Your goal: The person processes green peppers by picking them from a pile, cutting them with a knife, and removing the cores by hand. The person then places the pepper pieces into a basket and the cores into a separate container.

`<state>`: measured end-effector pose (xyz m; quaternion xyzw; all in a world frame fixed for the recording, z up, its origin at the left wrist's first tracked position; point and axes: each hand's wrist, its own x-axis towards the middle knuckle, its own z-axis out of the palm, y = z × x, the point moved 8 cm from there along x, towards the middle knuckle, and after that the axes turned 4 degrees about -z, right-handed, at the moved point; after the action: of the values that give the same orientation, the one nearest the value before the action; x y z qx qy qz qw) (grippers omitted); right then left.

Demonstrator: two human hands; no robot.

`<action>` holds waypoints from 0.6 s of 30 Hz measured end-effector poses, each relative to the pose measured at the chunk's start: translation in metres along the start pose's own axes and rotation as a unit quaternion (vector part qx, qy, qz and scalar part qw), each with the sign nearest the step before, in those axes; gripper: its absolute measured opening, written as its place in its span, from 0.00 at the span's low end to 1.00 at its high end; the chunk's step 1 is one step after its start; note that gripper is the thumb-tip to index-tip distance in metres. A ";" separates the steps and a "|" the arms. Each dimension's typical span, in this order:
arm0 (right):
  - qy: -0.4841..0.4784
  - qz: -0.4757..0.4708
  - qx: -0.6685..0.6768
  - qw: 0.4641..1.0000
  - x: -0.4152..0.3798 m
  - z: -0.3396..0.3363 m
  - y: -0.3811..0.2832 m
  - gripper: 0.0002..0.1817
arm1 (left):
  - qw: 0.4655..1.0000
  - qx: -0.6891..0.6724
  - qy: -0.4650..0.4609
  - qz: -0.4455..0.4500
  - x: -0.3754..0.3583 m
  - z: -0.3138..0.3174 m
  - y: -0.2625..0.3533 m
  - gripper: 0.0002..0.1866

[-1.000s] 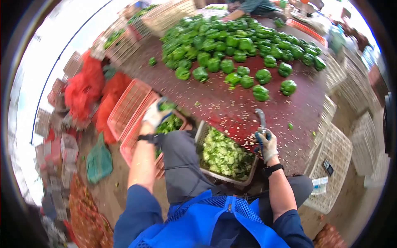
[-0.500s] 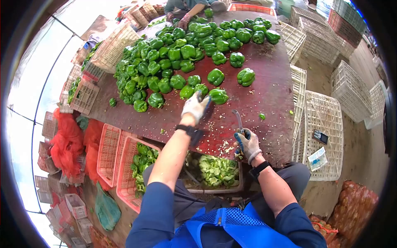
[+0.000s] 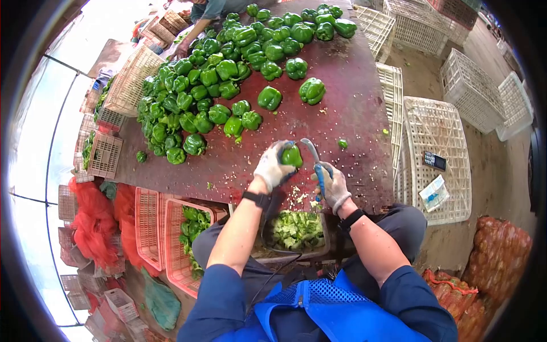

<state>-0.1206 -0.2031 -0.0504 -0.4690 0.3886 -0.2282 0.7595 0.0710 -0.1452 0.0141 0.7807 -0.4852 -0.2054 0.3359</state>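
My gloved left hand [image 3: 273,165] is closed around a green bell pepper [image 3: 292,157], just above the near part of the dark red table [image 3: 342,74]. In my gloved right hand [image 3: 332,187] is a small curved knife [image 3: 310,149], its hooked blade pointing up and toward the pepper. The blade tip is close to the pepper's upper right side. Pale seeds and scraps lie scattered on the tabletop beneath both hands. A large heap of green peppers [image 3: 199,91] covers the far left of the table, with a few loose ones at its near edge.
Below the table edge a bin [image 3: 322,248] holds pale green trimmings. Left of it stands a pink crate [image 3: 171,268] with peppers. White crates line the right side, one carrying a phone [image 3: 434,161]. Across the table another person's arm [image 3: 196,31] reaches toward the heap.
My left hand has taken hold of a pepper and drawn it back toward me. My right hand has raised the knife beside it. The view has shifted slightly.
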 end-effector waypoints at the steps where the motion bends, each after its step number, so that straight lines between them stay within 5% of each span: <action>1: -0.012 -0.011 -0.026 1.000 -0.001 0.002 0.001 0.19 | 1.000 -0.029 0.007 0.004 -0.015 0.004 -0.003 0.37; 6: -0.056 -0.040 -0.078 0.995 -0.010 0.016 0.010 0.19 | 0.964 -0.253 0.047 -0.070 -0.052 0.039 -0.031 0.40; 8: -0.069 -0.069 -0.086 0.992 0.001 0.016 0.021 0.19 | 0.906 -0.397 0.081 -0.120 -0.060 0.040 -0.022 0.41; 9: -0.074 -0.067 -0.105 0.989 -0.001 0.018 0.019 0.19 | 0.936 -0.325 0.077 -0.111 -0.058 0.040 -0.024 0.43; 12: -0.067 -0.154 -0.215 0.962 0.009 0.017 0.020 0.21 | 0.911 -0.388 0.115 -0.087 -0.059 0.042 -0.025 0.44; 14: -0.100 -0.005 -0.211 0.972 -0.007 0.026 0.002 0.22 | 0.910 -0.390 0.116 -0.076 -0.059 0.045 -0.028 0.45; 15: -0.099 -0.002 -0.210 0.973 0.002 0.024 0.015 0.22 | 0.909 -0.393 0.121 -0.067 -0.060 0.046 -0.029 0.45; 17: -0.092 -0.156 -0.300 0.936 0.020 0.026 0.026 0.22 | 0.898 -0.415 0.121 -0.078 -0.060 0.049 -0.032 0.45; 18: -0.092 -0.153 -0.300 0.937 0.019 0.027 0.024 0.22 | 0.887 -0.437 0.122 -0.086 -0.059 0.050 -0.033 0.45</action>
<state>-0.0880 -0.1918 -0.0720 -0.7480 0.2907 -0.1703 0.5718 0.0329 -0.0987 -0.0447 0.6121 -0.2325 -0.3276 0.6811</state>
